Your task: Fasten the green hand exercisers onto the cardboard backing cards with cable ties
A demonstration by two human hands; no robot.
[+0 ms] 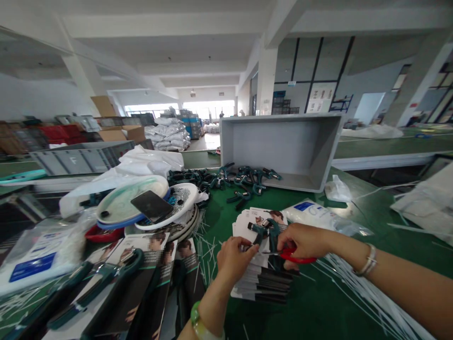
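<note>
My right hand (300, 243) is closed round red-handled scissors (296, 255), whose blades point left over a stack of printed cards (260, 283). A dark green-handled hand tool (261, 232) with a metal head, like small pliers, lies over the top card. My left hand (233, 259) pinches at its left handle with thumb and fingertips; whether a tie is also between them I cannot make out. The right fingers are close to the tool's other handle. Thin white cable ties (368, 288) lie in a bundle under my right forearm.
A grey crate (279, 146) lies tipped on its side behind a heap of similar green tools (212, 178). At left are carded tools (120, 278), a phone (152, 206) on stacked round lids (132, 200), and a plastic bag (46, 250). Another bag (311, 212) lies behind my right hand.
</note>
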